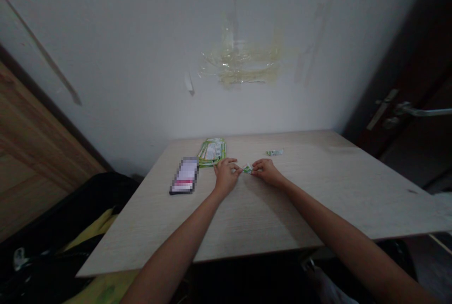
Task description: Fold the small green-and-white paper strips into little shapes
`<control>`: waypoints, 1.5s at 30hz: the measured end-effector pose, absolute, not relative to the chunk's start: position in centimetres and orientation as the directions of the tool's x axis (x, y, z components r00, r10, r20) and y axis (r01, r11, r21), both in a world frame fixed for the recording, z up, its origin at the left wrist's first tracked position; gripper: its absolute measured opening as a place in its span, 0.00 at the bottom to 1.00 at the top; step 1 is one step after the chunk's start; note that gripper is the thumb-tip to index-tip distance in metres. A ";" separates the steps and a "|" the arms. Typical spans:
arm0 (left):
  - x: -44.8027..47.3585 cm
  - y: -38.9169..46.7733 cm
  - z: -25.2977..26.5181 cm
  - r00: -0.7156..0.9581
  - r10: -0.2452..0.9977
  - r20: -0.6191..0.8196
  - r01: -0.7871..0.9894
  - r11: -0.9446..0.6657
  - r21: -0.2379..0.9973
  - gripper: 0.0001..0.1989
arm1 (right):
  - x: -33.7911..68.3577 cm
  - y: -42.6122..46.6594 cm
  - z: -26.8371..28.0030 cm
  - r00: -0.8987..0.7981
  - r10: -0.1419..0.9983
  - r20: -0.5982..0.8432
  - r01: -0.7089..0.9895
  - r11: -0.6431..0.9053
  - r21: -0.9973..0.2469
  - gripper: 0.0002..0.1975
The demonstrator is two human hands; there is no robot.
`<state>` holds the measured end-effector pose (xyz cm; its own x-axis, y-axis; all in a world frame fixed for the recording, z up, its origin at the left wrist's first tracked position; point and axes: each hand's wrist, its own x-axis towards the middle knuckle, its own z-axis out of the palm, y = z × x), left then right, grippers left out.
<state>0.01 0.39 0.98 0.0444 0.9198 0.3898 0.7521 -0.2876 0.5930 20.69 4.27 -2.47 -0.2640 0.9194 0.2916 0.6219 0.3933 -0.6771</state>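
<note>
A small green-and-white folded packet (247, 169) is pinched between my two hands, just above or on the table; which of these I cannot tell. My left hand (226, 173) grips its left end with thumb and fingertip, the other fingers bent loosely. From the other side, my right hand (267, 171) has closed its fingertips on the right end. Behind my left hand lie several flat green-and-white packets (213, 151), stacked together. Another small narrow green-and-white folded packet (275, 152) lies beyond my right hand.
A phone (185, 175) with a lit, blurred screen lies on the pale wooden table (243, 228), left of my left hand. The wall (148, 59) rises behind the table's back edge. On the right is a dark door with a metal handle (427, 112); dark bags (45, 238) sit at left.
</note>
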 end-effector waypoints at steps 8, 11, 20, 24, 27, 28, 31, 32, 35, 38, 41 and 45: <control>0.6 0.3 0.9 0.053 0.935 0.352 0.770 -0.263 0.582 0.05 | 19.5 3.1 -1.7 -0.138 0.934 0.330 0.727 0.322 -0.607 0.04; 0.6 0.4 0.8 0.077 0.934 0.350 0.780 -0.275 0.563 0.05 | 19.2 3.0 -1.5 -0.160 0.931 0.328 0.775 0.324 -0.542 0.03; 0.1 -0.1 1.0 0.108 0.946 0.306 0.786 -0.270 0.557 0.06 | 19.6 2.7 -2.4 -0.302 0.814 0.495 0.705 0.541 -0.459 0.02; 0.3 -0.2 1.2 0.115 0.951 0.286 0.793 -0.262 0.550 0.05 | 19.5 2.8 -2.8 -0.327 0.777 0.538 0.664 0.594 -0.454 0.02; 0.4 -0.1 1.2 0.103 0.957 0.272 0.785 -0.246 0.569 0.04 | 19.6 2.9 -3.0 -0.344 0.757 0.556 0.627 0.626 -0.464 0.05; 0.4 0.0 1.2 0.099 0.958 0.270 0.779 -0.243 0.578 0.04 | 19.7 2.9 -3.0 -0.348 0.757 0.553 0.618 0.629 -0.471 0.06; 0.5 -0.1 1.3 0.098 0.957 0.274 0.769 -0.248 0.589 0.04 | 19.6 2.9 -2.8 -0.339 0.776 0.531 0.616 0.610 -0.498 0.05; 0.6 -0.1 1.3 0.100 0.955 0.280 0.769 -0.253 0.587 0.04 | 19.6 2.8 -2.7 -0.340 0.784 0.519 0.620 0.602 -0.504 0.04; 0.9 -0.3 1.2 0.116 0.950 0.290 0.769 -0.271 0.580 0.05 | 19.3 2.5 -2.2 -0.358 0.799 0.483 0.634 0.588 -0.503 0.01; 1.2 -0.4 0.9 0.123 0.945 0.303 0.769 -0.284 0.573 0.06 | 19.0 2.3 -1.9 -0.354 0.818 0.454 0.661 0.562 -0.497 0.03; 1.3 -0.4 0.7 0.106 0.939 0.329 0.769 -0.287 0.571 0.06 | 19.0 2.4 -1.9 -0.316 0.837 0.447 0.679 0.529 -0.509 0.02; 0.9 -0.3 0.9 0.043 0.940 0.340 0.754 -0.254 0.606 0.06 | 19.5 2.9 -2.2 -0.252 0.835 0.490 0.691 0.510 -0.513 0.01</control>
